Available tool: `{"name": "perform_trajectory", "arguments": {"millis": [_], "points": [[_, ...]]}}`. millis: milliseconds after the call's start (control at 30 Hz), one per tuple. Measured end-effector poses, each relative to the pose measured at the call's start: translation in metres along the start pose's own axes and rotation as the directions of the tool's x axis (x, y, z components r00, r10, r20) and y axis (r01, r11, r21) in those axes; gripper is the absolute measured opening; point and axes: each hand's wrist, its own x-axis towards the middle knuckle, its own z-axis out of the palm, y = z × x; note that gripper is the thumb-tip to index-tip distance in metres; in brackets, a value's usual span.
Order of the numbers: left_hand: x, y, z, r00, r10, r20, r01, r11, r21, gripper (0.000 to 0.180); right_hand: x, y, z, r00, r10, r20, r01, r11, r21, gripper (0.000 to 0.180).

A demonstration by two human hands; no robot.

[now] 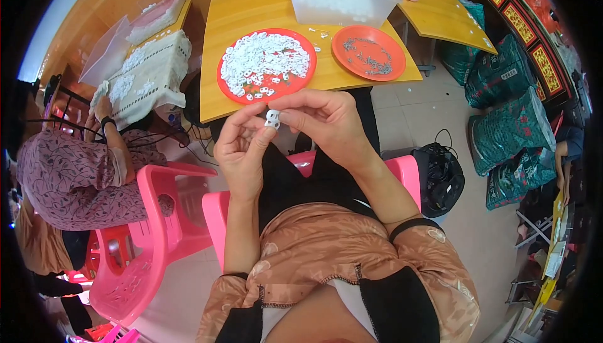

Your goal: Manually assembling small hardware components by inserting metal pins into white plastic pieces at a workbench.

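Both hands, left hand point(240, 148) and right hand point(326, 123), pinching one small white plastic part point(272, 119) above lap, near red plate point(227, 89) heaped with white pieces point(267, 63); many seemingly left undone, far clear bin point(333, 5) partly filled

Peach floral blouse with black-trimmed short sleeves over black trousers.

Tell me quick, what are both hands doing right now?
Left hand: fingers pinched on the small white plastic piece.
Right hand: fingertips pinched on the same white piece from the other side.
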Motion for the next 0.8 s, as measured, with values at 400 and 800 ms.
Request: {"name": "perform_trajectory", "arguments": {"millis": [400,800], "points": [[0.003,-0.02,0.003,0.952,0.28,0.119,-0.298,0.939,0.17,0.03,-0.003,-0.001,0.005,1.0,0.006,0.024,-0.012,0.969,0.248,0.026],[-0.001,-0.009,0.003,0.954,0.274,0.118,-0.293,0.938,0.188,0.031,-0.007,0.009,0.008,0.998,0.034,0.049,-0.052,0.894,0.445,0.025]]}}
